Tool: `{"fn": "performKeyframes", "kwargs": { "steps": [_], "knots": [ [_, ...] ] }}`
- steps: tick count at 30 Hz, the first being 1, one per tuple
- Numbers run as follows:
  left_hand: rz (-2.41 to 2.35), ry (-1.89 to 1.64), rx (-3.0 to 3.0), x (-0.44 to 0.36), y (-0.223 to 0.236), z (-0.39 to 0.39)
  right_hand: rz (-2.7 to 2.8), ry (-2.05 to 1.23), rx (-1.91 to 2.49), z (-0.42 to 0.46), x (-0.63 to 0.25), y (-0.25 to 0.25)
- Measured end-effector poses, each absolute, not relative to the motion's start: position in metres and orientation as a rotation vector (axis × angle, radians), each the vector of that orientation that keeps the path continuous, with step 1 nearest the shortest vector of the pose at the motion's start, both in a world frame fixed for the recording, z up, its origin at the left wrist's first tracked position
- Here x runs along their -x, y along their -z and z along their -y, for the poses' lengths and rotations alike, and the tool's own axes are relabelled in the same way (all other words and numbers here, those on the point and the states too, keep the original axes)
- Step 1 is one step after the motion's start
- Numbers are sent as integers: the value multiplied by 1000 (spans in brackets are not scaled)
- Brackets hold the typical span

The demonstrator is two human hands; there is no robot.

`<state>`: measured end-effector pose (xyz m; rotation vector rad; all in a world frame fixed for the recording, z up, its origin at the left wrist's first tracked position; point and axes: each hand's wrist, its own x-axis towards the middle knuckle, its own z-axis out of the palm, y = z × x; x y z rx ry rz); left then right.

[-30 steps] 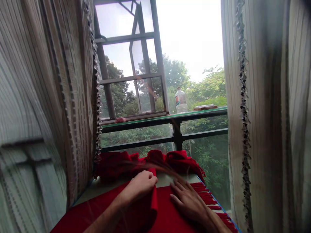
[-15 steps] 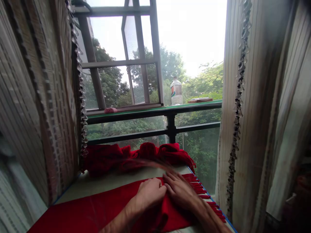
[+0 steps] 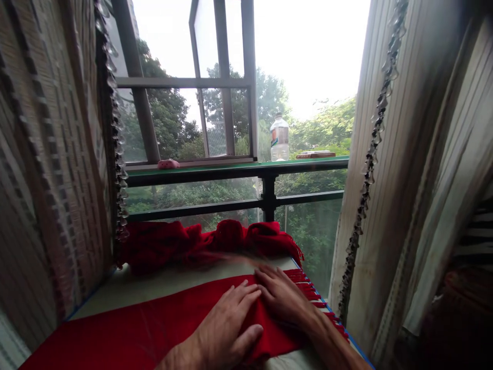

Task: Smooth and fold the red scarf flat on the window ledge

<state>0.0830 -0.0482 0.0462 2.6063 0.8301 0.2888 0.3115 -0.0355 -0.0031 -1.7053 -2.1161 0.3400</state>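
Observation:
A red scarf [image 3: 154,321] lies spread across a pale-topped table [image 3: 162,287], its fringe [image 3: 304,285] at the right edge. My left hand [image 3: 231,318] rests flat on the cloth with its fingers stretched forward and the thumb apart. Just right of it, my right hand [image 3: 283,295] lies palm down near the fringed end, fingers extended. The fingertips of both hands come close together. Below the hands the cloth makes a small raised fold.
More bunched red scarves [image 3: 154,246] lie along the table's far edge. Behind them runs a dark railing [image 3: 208,177]. A clear plastic bottle [image 3: 280,137], a flat brown object [image 3: 316,154] and a pink object [image 3: 168,164] sit on the ledge. Curtains hang at left and right.
My left hand has gone from closed fingers to a flat, spread hand on the cloth. The raised fold beneath it has flattened somewhat. My right hand stays nearly in place. The view has tilted slightly.

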Motion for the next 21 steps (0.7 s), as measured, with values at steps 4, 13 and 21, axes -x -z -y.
{"fn": "performKeyframes", "kwargs": {
  "steps": [4, 13, 21],
  "knots": [
    [-899, -58, -2662, -101, -39, 54, 2087, -335, 1698, 37, -313, 4],
    [-976, -336, -2649, -71, -57, 17, 1991, -249, 1629, 38, -313, 6],
    [-492, -378, -2775, -118, -55, -60, 1729, -74, 1673, 34, -316, -1]
  ]
}}
